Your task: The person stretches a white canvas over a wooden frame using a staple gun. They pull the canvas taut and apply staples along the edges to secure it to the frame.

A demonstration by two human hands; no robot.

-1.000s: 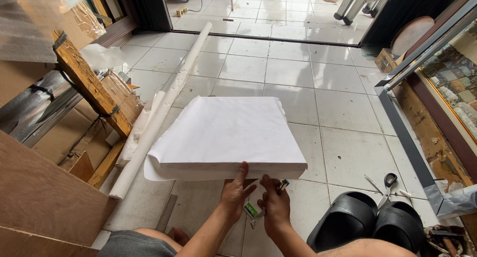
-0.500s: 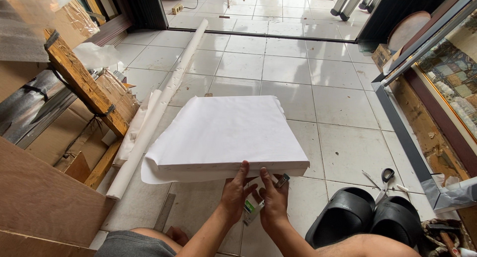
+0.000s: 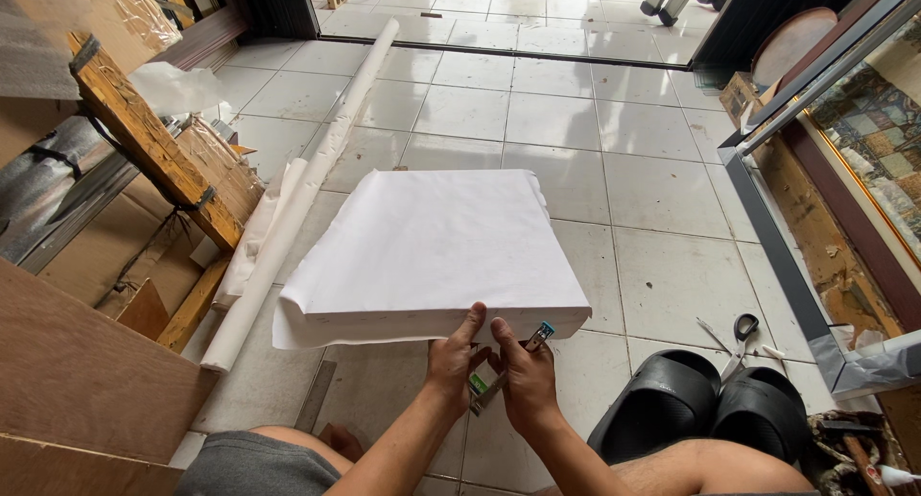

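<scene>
Hands meet at the near edge of a flat square package wrapped in white paper (image 3: 432, 247), which lies on the pale tiled floor (image 3: 662, 199). The left hand (image 3: 456, 362) presses its fingers against the wrapped edge, grasping nothing else that I can make out. The right hand (image 3: 523, 376) is closed around a small green-and-white tool with a blue tip (image 3: 504, 366), held against that edge. 2 black rubber sandals (image 3: 710, 410) sit just to the right, scissors (image 3: 741, 331) beyond them. A long white paper roll (image 3: 317, 170) lies along the package's left side.
</scene>
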